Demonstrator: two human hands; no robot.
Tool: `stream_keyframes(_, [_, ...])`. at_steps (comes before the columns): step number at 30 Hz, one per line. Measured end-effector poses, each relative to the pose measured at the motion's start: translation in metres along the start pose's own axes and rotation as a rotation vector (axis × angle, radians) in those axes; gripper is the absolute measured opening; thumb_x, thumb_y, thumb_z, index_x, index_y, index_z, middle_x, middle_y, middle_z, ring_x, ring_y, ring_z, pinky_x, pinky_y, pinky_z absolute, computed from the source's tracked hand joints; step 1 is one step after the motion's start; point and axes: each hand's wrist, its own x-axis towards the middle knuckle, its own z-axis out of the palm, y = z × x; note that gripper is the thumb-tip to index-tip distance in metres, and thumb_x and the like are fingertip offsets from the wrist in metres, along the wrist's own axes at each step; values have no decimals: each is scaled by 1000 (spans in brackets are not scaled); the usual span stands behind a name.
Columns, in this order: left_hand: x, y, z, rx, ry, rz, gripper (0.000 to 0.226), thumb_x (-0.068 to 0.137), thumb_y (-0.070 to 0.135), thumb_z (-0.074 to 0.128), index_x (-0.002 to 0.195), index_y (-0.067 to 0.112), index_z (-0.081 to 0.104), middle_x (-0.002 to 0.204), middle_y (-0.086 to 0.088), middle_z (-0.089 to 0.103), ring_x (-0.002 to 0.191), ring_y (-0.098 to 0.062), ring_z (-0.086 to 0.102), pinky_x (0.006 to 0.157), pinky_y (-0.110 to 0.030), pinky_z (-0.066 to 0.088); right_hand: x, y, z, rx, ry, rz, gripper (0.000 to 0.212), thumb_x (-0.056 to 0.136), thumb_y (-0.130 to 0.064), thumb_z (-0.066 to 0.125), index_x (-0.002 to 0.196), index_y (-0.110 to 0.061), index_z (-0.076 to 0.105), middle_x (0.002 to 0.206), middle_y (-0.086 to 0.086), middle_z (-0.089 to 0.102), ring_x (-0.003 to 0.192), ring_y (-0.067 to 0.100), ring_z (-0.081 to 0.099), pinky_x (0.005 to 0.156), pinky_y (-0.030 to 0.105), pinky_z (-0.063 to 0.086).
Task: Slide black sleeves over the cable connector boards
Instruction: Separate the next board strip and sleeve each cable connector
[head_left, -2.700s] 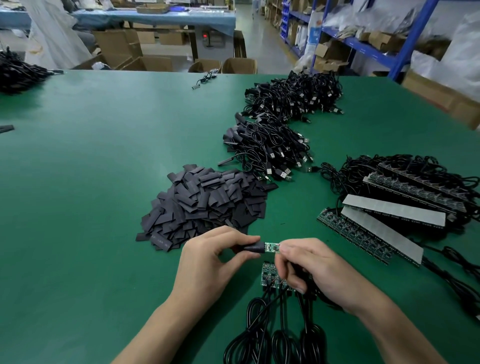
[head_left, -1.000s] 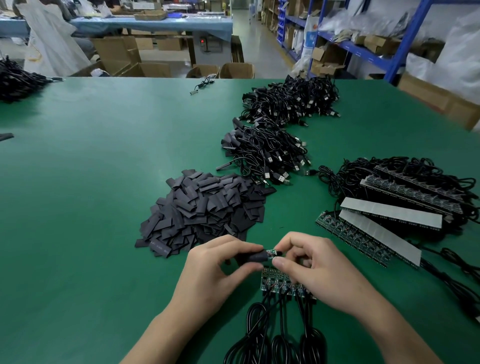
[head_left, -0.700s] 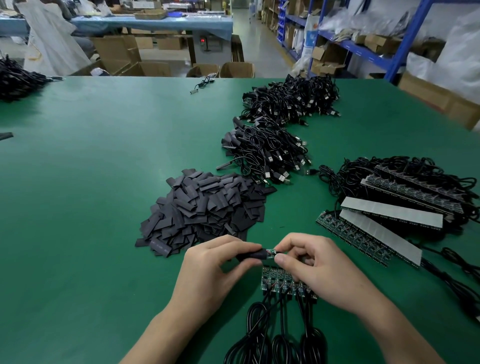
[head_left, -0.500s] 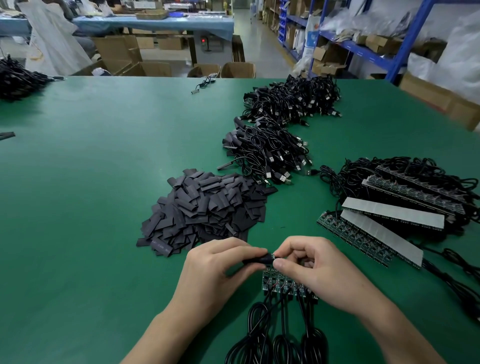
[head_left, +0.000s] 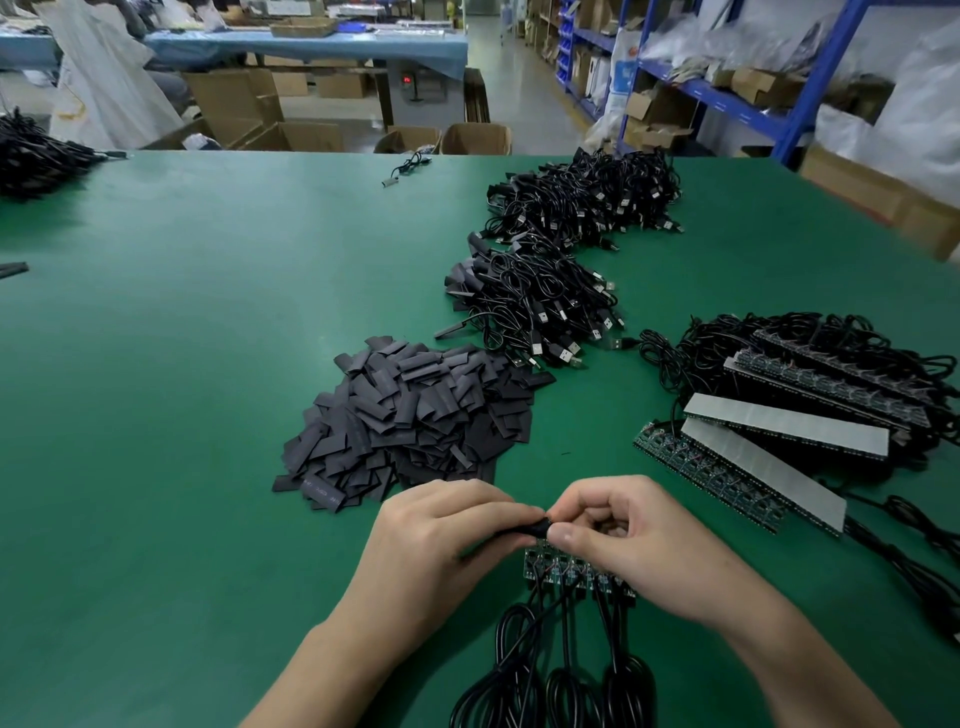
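"Black sleeve (head_left: 524, 530), where have you got it?"

"Pinched between thumb and forefinger of my left hand (head_left: 441, 540), at the near side of the table, lying left to right. My right hand (head_left: 639, 540) pinches at the sleeve's right mouth, where the connector board should be. So the push runs rightward along that axis, and the left hand does the sliding."

"How far on is it?"

"Can't tell. My fingertips meet over the joint and hide the board entirely."

"And around you?"

"Just nearer me lies a row of bare boards (head_left: 566, 566), partly under my right hand, their cables (head_left: 561, 686) cut off at the bottom. Loose sleeves (head_left: 415, 421) are heaped just beyond my left hand on the green table (head_left: 182, 415)."
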Motion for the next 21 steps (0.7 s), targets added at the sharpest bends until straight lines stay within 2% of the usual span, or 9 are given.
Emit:
stream_keyframes(3, [0,0,1,-11,2,-17,15,92,32,78,103,22,81,97,12,74,86,-5,69,74,-26,55,1,-1,1,25,9,17,8,95,-26,74,90,-32,77,69,-10,67,63,1,57,63,17,44])
stream_keyframes(8, [2,3,-1,-155,60,-195,23,86,31,82,106,19,81,98,14,73,90,0,68,79,-19,55,0,-3,-1,34,61,9,4,95,-37,71,93,-37,75,74,1,75,68,10,68,71,28,56])
stream_keyframes(12, [3,6,-2,-156,180,-330,32,77,29,85,108,22,79,94,19,73,84,1,68,78,-10,49,-1,-4,1,44,73,-12,25,86,-55,67,89,-32,75,67,-2,71,64,8,62,70,29,51])
stream_keyframes(15, [5,6,-3,-205,268,-435,28,75,27,85,101,21,79,84,16,75,77,-5,72,75,-11,52,0,-5,4,93,78,-19,14,94,-40,67,89,-30,75,63,-3,66,61,8,57,67,28,48])
stream_keyframes(17, [4,7,-3,-234,280,-486,21,75,28,83,95,23,80,84,18,75,76,-4,72,75,-10,51,1,-4,5,91,70,-18,13,100,-31,66,90,-29,75,62,-3,65,61,8,56,70,36,51])
stream_keyframes(19, [4,8,-1,-318,278,-556,18,76,26,82,94,27,80,82,18,76,77,-5,74,76,-12,52,1,-4,7,91,66,-11,14,100,-29,66,90,-27,75,62,-2,65,61,9,56,78,43,56])
stream_keyframes(21, [4,9,0,-391,273,-590,20,78,25,81,97,29,80,83,14,77,81,-8,75,77,-14,53,1,-4,9,93,73,-18,13,99,-30,65,90,-27,74,62,-2,65,60,9,56,77,41,55])
